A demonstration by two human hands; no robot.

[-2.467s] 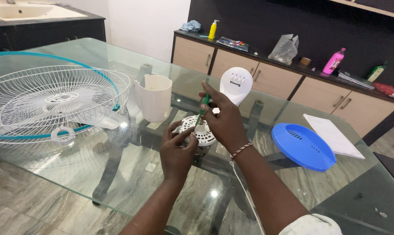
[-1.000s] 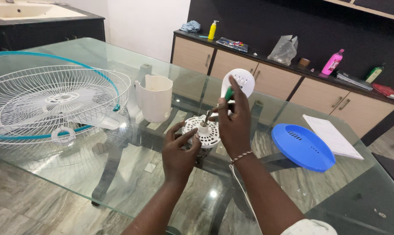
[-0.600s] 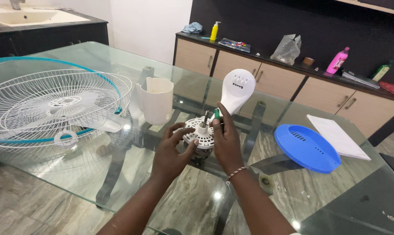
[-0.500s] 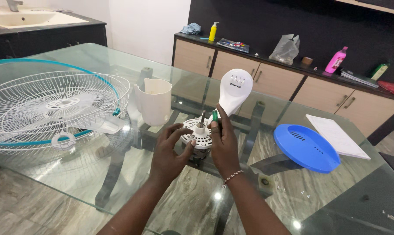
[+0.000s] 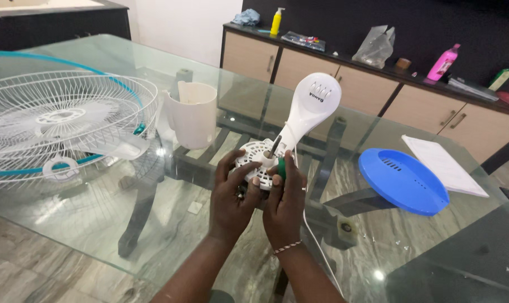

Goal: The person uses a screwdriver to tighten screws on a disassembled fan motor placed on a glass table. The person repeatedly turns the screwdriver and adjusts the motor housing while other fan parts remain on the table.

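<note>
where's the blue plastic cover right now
In the head view, the blue plastic cover lies on the glass table, right of both hands, beside the white booklet.

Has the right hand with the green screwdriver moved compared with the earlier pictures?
Yes. The right hand came down from beside the white fan neck to the motor housing, near the left hand.

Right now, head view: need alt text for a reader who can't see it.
Two hands work on a white fan motor housing over a glass table: the left hand steadies it while the right hand holds a green-handled screwdriver to it. A white wire fan guard lies left, a blue plastic cover right.
</note>
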